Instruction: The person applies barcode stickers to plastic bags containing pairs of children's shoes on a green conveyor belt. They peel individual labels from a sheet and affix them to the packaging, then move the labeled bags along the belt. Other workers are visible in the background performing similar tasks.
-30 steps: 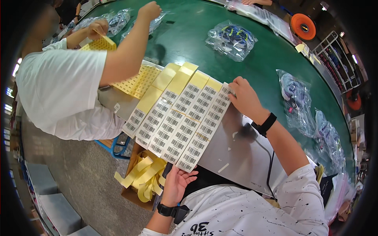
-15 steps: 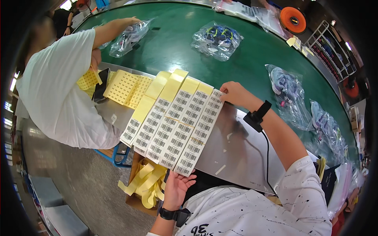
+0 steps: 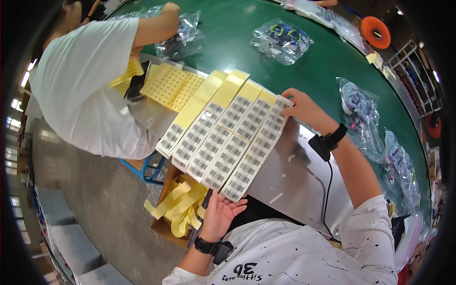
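Several strips of white barcode labels (image 3: pixel 228 137) on yellow backing lie side by side over the metal tabletop, their far ends bare yellow. My right hand (image 3: pixel 306 111) pinches the far end of the rightmost label strip (image 3: pixel 259 154) between thumb and fingers. At that strip's near end is my left hand (image 3: pixel 221 216), palm up, with the thumb and fingers at its edge; the strip partly hides the fingertips. Each wrist wears a black strap with a small device, and a cable runs from the right one.
A person in white (image 3: pixel 90 90) sits at left beside yellow label sheets (image 3: pixel 173 85) and a dark phone (image 3: pixel 137 85). Below is a cardboard box (image 3: pixel 164 223) of curled yellow backing strips (image 3: pixel 180 204). Clear-bagged shoes (image 3: pixel 282 40) lie on the green belt (image 3: pixel 228 28). An orange fan (image 3: pixel 375 32) stands far right.
The view has shifted, so the scene sits farther right and higher. Both my hands remain at the same strip's ends. The other person's arm has moved over the bagged item.
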### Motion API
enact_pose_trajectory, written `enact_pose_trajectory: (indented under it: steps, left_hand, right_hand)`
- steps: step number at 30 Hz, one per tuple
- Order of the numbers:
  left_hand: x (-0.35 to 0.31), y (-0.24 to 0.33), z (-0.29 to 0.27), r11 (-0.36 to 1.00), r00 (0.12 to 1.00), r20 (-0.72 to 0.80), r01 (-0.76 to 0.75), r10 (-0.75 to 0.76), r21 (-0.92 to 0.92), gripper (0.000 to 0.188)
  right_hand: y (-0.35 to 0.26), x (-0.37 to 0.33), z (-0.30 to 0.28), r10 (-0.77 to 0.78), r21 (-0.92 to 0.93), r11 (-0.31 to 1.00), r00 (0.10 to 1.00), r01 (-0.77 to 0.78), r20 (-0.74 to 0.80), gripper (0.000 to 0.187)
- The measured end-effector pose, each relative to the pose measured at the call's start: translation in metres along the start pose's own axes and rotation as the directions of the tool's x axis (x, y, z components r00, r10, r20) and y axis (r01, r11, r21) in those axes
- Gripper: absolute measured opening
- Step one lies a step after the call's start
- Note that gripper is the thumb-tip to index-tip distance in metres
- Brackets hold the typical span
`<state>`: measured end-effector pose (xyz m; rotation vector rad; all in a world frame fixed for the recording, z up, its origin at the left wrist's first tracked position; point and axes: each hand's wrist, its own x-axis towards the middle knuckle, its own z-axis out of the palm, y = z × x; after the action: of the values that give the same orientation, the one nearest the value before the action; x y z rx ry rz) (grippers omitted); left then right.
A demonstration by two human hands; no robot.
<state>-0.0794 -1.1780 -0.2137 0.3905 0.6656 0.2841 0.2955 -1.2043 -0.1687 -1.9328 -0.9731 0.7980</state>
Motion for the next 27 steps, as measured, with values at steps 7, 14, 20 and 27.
enact_pose_trajectory:
  steps: [7,14,20,27]
  left_hand:
    - [0.001,0.005,0.0,0.984,0.995,-0.027,0.089,-0.094,-0.154,0.051]
    - [0.001,0.009,-0.004,0.903,0.98,0.095,0.199,-0.176,-0.38,0.05]
    - [0.006,0.009,-0.012,0.887,0.971,0.118,0.236,-0.206,-0.398,0.048]
    - [-0.001,0.011,-0.008,0.825,0.969,0.102,0.247,-0.226,-0.509,0.045]
  right_hand:
    - [-0.031,-0.008,-0.003,-0.029,-0.081,0.996,0.992,0.039,0.125,0.012]
    - [-0.057,-0.026,-0.018,-0.092,0.132,0.99,0.959,0.058,0.27,0.011]
    - [-0.063,-0.027,-0.024,-0.091,0.036,0.996,0.971,0.085,0.221,0.01]
    - [-0.039,-0.005,-0.017,-0.006,-0.087,0.996,0.994,0.016,0.112,0.01]
